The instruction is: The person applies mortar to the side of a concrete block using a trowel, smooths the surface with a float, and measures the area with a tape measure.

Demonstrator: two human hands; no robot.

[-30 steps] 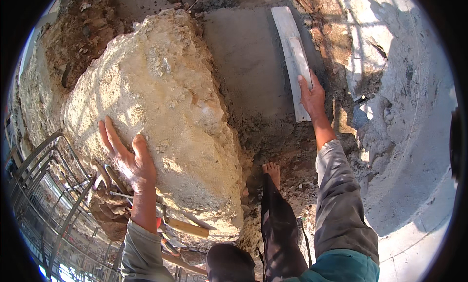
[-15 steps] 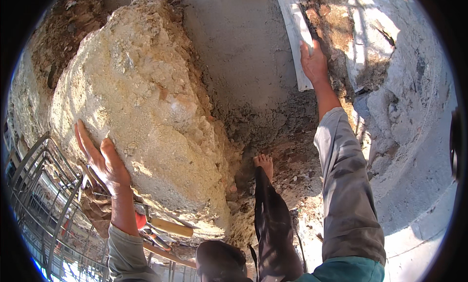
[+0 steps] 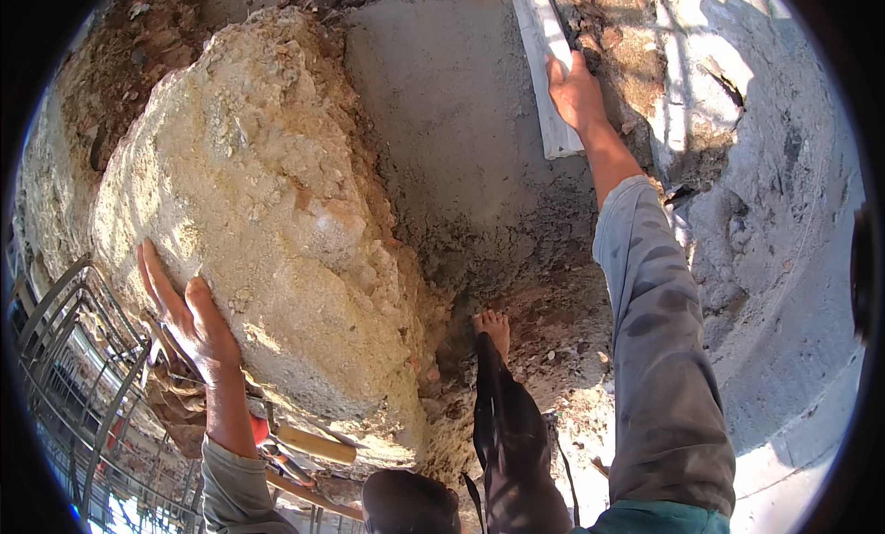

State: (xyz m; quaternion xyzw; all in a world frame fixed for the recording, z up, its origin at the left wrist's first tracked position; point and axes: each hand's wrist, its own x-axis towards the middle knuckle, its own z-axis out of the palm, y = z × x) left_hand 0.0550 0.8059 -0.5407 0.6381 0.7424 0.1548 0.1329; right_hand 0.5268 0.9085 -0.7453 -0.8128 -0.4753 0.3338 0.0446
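My left hand (image 3: 192,317) rests with its fingers stretched out on a large pale yellow, rough rock-like mass (image 3: 277,193). My right hand (image 3: 573,89) grips a long pale wooden board (image 3: 551,128), which lies along the right side of a band of smooth grey wet mortar or concrete (image 3: 433,91); the board's far end runs out at the top of the picture. The mortar is rougher and darker toward my bare foot (image 3: 490,326), which stands in the dirt between the rock and the right side.
Bent steel rebar cages (image 3: 64,359) fill the lower left, beside a brown sack (image 3: 175,405) and wooden-handled tools (image 3: 313,442). Broken rubble (image 3: 691,100) and a pale concrete surface (image 3: 784,331) lie to the right. Dark soil (image 3: 138,36) lies at the upper left.
My right hand has pushed the board forward, away from me, then drawn it slightly leftward. My left hand stays on the rock. The whole view has shifted a little.
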